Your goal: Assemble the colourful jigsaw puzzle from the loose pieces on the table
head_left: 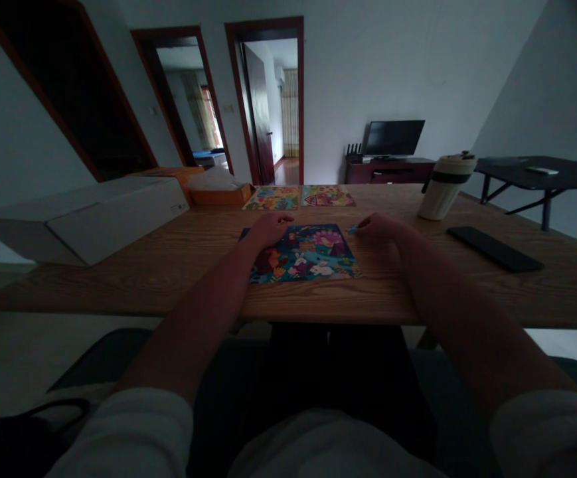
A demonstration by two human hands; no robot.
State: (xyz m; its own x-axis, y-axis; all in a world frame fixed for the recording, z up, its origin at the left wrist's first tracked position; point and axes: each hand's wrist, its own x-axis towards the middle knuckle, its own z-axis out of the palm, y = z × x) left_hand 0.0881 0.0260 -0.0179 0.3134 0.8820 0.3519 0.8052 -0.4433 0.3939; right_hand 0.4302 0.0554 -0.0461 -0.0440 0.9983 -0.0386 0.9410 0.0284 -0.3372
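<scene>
A colourful jigsaw puzzle (318, 255) with white rabbits and a purple bush on a dark blue ground lies flat on the table in front of me. My left hand (269, 228) rests at its upper left corner, fingers loosely stretched toward the right and apparently holding nothing. Just past the upper right corner, my right hand (380, 227) pinches a small light blue puzzle piece (352, 229) between thumb and fingers. Part of the puzzle's left side is covered by my left hand and forearm.
Two bright picture boards (328, 196) lie behind the puzzle. An orange tissue box (221, 196) and a long white box (89, 219) stand on the left. To the right are a beige tumbler (445, 189) and a flat black object (494, 249) on the wooden table (168, 279).
</scene>
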